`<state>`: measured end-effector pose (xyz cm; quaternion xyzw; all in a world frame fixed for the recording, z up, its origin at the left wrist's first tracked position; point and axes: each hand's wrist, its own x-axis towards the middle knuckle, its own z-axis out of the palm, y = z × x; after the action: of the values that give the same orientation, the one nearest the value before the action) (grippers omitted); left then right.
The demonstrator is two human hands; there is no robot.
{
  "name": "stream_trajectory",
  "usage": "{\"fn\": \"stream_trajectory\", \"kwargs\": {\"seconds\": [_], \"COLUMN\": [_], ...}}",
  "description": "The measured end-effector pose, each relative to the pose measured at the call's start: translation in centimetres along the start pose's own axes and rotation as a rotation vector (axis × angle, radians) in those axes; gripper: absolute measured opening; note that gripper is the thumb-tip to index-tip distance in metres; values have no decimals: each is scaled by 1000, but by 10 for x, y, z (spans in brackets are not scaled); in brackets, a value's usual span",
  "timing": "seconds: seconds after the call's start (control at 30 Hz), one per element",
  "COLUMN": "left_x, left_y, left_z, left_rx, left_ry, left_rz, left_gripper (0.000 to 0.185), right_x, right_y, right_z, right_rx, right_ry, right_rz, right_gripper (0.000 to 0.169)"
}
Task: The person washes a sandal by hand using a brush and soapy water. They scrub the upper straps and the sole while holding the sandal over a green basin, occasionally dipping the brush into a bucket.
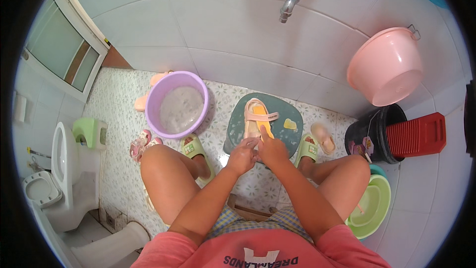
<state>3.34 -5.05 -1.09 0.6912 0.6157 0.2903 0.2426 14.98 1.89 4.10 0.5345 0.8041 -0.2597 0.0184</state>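
Observation:
A pink strapped sandal (250,121) lies on a green plastic stool (238,126), its heel end toward the wall. My right hand (274,150) grips a yellow-orange brush (264,123), index finger stretched along its back; the brush passes under the sandal's strap and lies along the insole. Close beside it, my left hand (243,154) is at the near end of the sandal, fingers curled on it. What its fingertips grasp is partly hidden. To the right on the stool sits a small yellow piece of soap (290,124).
A purple basin (150,108) of cloudy water stands left of the stool. Another sandal (327,143) lies by my right foot. Right are a black bucket (357,130) holding a red washboard (416,136), and green basins (383,204). A tap (293,0) and pink bucket (390,67) hang on the wall.

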Motion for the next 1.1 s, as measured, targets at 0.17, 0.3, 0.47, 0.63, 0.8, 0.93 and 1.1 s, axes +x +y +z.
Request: {"fn": "stream_trajectory", "kwargs": {"seconds": [0.17, 0.3, 0.47, 0.63, 0.8, 0.93, 1.1], "left_x": [-2, 3, 1, 1, 5, -2, -6], "left_y": [-12, -9, -17, -15, -8, -18, -15], "left_z": [5, 5, -1, -4, -2, 1, 8], "left_rx": [9, -31, 61, 11, -44, -5, 11], "left_ry": [-43, 52, -21, -38, 14, 28, 66], "left_rz": [-92, -85, -15, -12, 3, 4, 38], "left_gripper": [10, 10, 14, 17, 12, 13, 9], "right_x": [-37, -29, -31, -19, 22, -24, -37], "right_y": [-5, -6, -3, -3, -5, -3, -6], "right_z": [2, 4, 4, 12, 9, 11, 8], "right_rx": [20, 79, 69, 59, 52, -9, 48], "right_ry": [-95, -29, -15, 24, 100, 13, -32], "right_rz": [-148, -107, -86, -65, -95, -143, -76], "right_gripper": [55, 52, 52, 52, 52, 54, 54]}}
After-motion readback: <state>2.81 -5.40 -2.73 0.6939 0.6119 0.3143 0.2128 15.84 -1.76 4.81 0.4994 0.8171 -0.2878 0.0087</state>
